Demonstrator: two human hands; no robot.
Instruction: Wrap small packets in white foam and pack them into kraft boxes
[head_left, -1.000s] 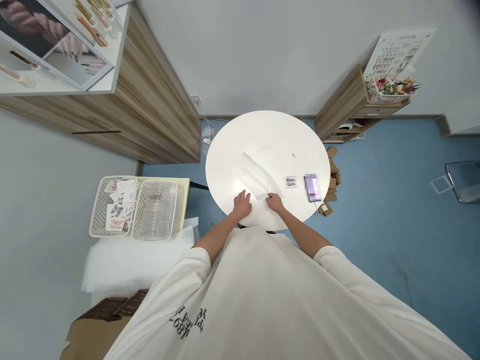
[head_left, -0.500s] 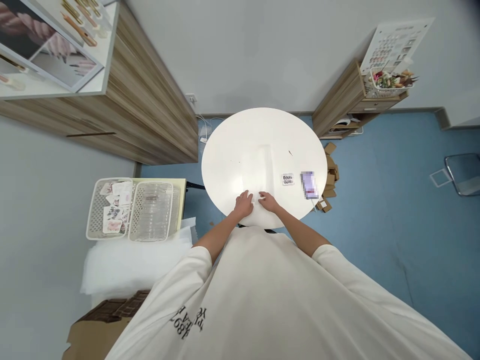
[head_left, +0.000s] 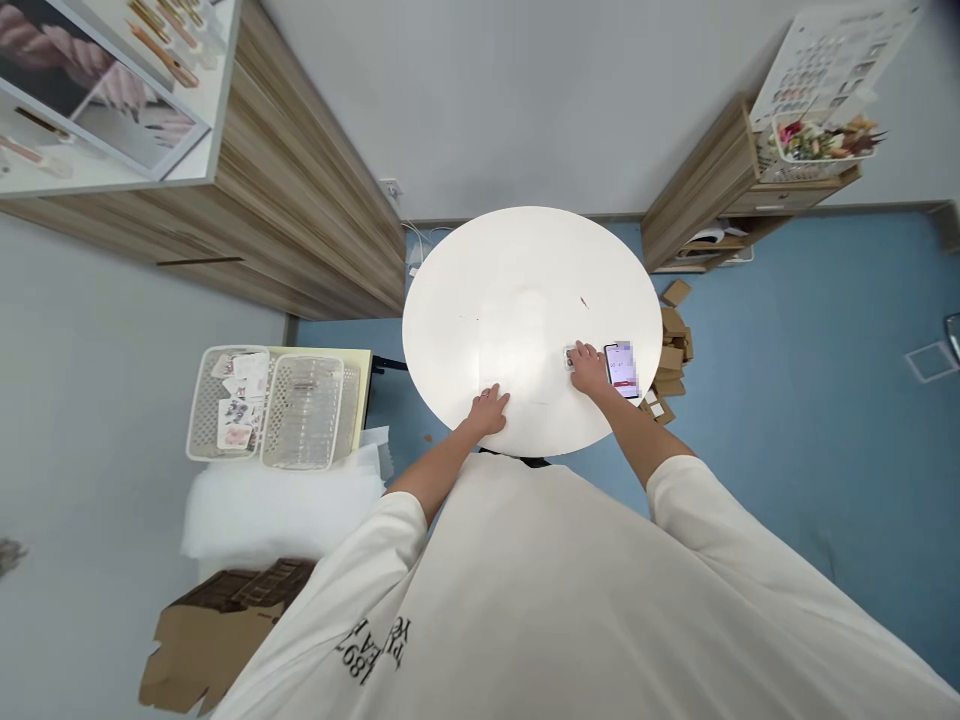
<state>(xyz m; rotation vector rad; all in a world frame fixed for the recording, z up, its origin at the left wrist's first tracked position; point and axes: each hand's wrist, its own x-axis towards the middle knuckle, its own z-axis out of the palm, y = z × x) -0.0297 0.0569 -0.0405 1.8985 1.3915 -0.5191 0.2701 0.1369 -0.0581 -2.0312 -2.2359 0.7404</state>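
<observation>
A thin white translucent sheet [head_left: 517,340] lies flat on the white round table [head_left: 465,250], its edges barely visible. My left hand [head_left: 489,411] rests on the sheet's near left part, fingers spread and flat, holding nothing. Over to the right, my right hand [head_left: 590,368] is on a small clear case [head_left: 568,358], its fingers curled over the top. Most of the case is hidden under them; earlier it showed two rows of dark oval pieces. Just right of that hand lies a phone [head_left: 622,370] with a lit screen.
A small dark mark or thin object [head_left: 583,302] is on the table's far right part. Left of the table, two white baskets [head_left: 268,410] hold cards and clear cases, with a stack of white foam sheets [head_left: 277,510] below them. Cardboard pieces [head_left: 675,340] lie on the floor at right.
The sheet went from slanted and lifted to lying straight and flat. My right hand let go of it and moved right onto the small clear case. My left hand stayed in place.
</observation>
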